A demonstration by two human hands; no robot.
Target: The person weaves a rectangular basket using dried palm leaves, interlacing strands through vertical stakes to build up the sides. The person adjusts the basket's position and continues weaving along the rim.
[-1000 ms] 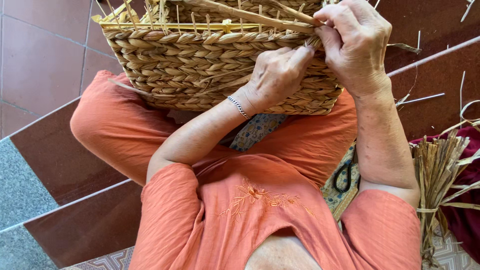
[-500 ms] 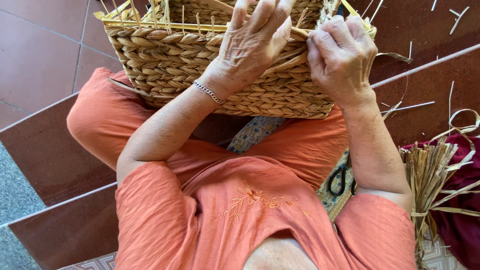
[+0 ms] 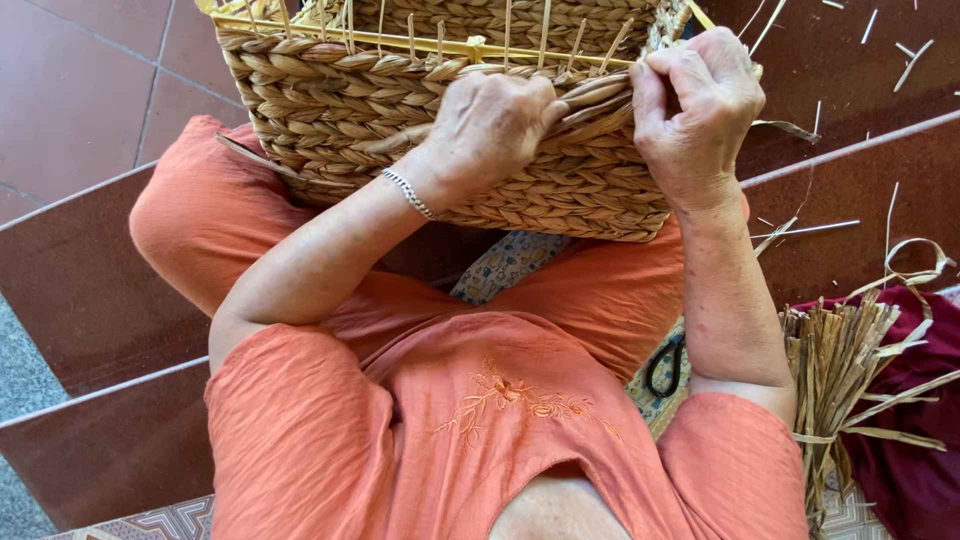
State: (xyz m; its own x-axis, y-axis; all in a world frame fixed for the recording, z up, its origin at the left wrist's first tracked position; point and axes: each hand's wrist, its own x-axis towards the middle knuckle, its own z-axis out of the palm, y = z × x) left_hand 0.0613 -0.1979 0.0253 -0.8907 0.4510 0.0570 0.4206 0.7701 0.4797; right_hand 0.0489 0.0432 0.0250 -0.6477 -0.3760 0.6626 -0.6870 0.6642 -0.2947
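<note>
Woven straw basket [image 3: 450, 110] rests on the lap of a seated person in orange clothes. Left hand [image 3: 490, 125], with a silver bracelet [image 3: 410, 193] on its wrist, presses on the basket's side, grip closed around a flat straw strand [image 3: 590, 95]. Right hand [image 3: 695, 100] pinches the same strand at the basket's right corner. Bundle of dried straw [image 3: 835, 370] lies on the floor by the right elbow, beside dark red cloth [image 3: 915, 420].
</note>
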